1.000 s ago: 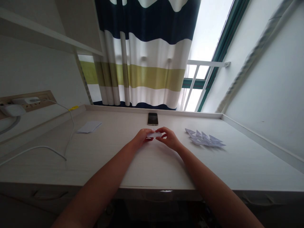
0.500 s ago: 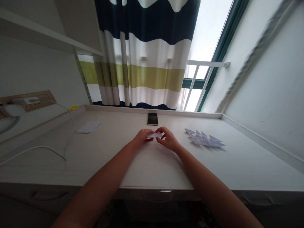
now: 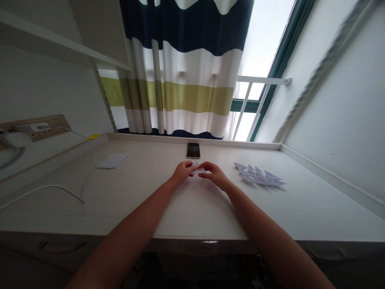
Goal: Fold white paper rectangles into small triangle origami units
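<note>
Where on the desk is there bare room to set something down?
Bare desk lies between the paper sheets and the left hand, and nearer than the folded papers, right of the right forearm. Mid-desk is crowded: the left and right hand hold a small paper near the phone.

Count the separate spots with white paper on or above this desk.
3: flat paper on the left, a folded piece between the left hand and right hand, and a cluster of folded pieces on the right. Overlap may hide single pieces.
</note>
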Action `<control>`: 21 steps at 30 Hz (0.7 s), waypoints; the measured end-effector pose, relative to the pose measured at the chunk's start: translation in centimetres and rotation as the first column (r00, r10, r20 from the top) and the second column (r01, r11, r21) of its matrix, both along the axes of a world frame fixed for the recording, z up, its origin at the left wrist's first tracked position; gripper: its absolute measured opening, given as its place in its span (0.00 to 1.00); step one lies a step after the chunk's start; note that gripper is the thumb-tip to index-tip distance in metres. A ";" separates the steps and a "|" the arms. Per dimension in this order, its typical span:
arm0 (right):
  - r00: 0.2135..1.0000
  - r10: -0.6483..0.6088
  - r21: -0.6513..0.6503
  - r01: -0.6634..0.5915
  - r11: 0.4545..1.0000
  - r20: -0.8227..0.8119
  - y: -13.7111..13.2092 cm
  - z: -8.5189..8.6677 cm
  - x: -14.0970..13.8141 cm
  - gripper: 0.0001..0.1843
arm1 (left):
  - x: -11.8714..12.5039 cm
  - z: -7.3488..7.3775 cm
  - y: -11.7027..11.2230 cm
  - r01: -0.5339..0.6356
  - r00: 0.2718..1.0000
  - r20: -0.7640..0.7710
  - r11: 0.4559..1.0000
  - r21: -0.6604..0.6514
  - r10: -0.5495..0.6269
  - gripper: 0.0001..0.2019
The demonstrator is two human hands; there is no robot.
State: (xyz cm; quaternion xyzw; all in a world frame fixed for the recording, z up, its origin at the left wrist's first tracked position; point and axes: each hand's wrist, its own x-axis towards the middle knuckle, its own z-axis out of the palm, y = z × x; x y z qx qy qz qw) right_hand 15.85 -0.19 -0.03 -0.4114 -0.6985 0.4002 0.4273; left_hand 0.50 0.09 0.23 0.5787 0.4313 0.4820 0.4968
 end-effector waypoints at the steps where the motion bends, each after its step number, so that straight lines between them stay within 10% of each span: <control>1: 0.999 0.013 -0.050 -0.015 0.999 -0.039 0.0 0.1 0.0 0.15 | 0.0 0.0 0.0 0.001 1.000 -0.017 1.000 0.019 -0.001 0.12; 21: 0.966 -0.114 -0.037 0.108 0.993 -0.234 0.8 -0.5 0.1 0.12 | -0.1 -0.3 0.1 0.111 0.993 0.043 0.987 -0.113 -0.107 0.21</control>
